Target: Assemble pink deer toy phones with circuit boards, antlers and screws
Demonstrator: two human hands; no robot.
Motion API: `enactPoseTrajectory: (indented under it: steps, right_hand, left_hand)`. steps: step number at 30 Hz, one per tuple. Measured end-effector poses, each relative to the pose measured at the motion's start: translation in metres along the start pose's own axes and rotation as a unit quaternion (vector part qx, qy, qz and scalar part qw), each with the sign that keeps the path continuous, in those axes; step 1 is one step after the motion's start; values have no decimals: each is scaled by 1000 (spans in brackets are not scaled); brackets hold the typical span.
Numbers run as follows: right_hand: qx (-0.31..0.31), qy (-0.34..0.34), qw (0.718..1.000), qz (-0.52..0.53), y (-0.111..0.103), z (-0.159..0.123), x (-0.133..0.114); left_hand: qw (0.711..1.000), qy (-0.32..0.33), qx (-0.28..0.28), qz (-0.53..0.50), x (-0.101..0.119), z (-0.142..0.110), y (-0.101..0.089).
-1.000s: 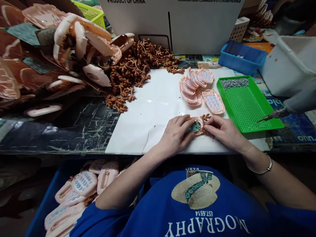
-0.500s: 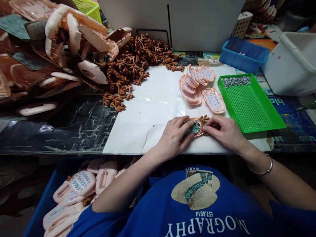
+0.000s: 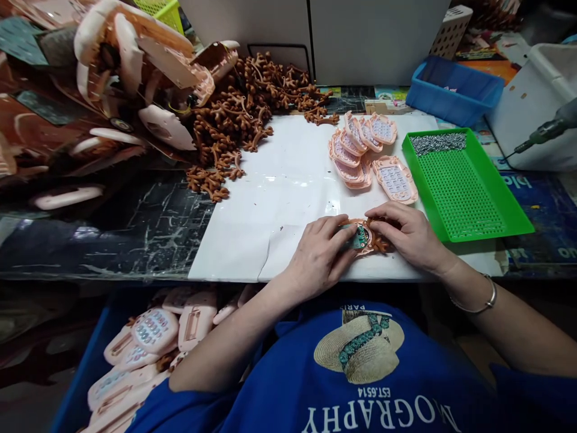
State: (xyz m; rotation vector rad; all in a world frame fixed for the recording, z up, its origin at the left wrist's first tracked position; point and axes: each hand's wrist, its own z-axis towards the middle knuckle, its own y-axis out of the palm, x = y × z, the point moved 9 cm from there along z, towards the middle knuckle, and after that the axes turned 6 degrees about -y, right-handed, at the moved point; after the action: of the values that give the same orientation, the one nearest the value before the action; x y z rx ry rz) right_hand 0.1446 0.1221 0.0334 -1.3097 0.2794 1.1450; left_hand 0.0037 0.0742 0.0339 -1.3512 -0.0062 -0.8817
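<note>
Near the front of the white work sheet (image 3: 243, 240), a pink toy shell (image 3: 360, 252) lies open side up, with a green circuit board (image 3: 362, 234) inside. My left hand (image 3: 320, 249) grips the shell from the left, fingers over the board. At the shell's right end, my right hand (image 3: 403, 231) has thumb and fingers closed at the far corner, on a brown piece they partly cover. A brown antler-shaped piece (image 3: 382, 244) sticks out to the right, below those fingers. Just beyond are several pink shells with keypads (image 3: 395, 179).
Brown antler pieces (image 3: 225, 132) are heaped at back left, beside a large pile of pink shells (image 3: 166, 126). At right stand a green tray (image 3: 473, 192) of screws, a blue bin (image 3: 451, 99) and a power screwdriver (image 3: 547, 129). Finished-looking pink toys (image 3: 153, 331) fill a blue crate below left.
My right hand has shifted to the shell's far corner. A brown antler piece now shows at its near right side. The power screwdriver has come further into view at right.
</note>
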Motion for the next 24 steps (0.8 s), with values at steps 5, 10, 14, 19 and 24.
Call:
enactPoseTrajectory:
  steps: [5,10,14,19,24]
  right_hand:
    - [-34,6,998,-44,4,2,2]
    - [-54,-1,995,-89,6,6,-1]
    - [-78,-15,991,-103,11,7,-3]
    - [-52,-21,994,-98,11,5,-3]
    - [63,0,995,-77,-12,-9,-6]
  left_hand:
    - [1000,-4,-1,2,0,0,0]
    - [1000,-1,-7,6,0,-1,1]
    - [1000,-3,-12,7,-1,-1,2]
    - [1000,-4,-7,12,-2,-3,5]
    - [1000,-7,4,-28,-7,-5,1]
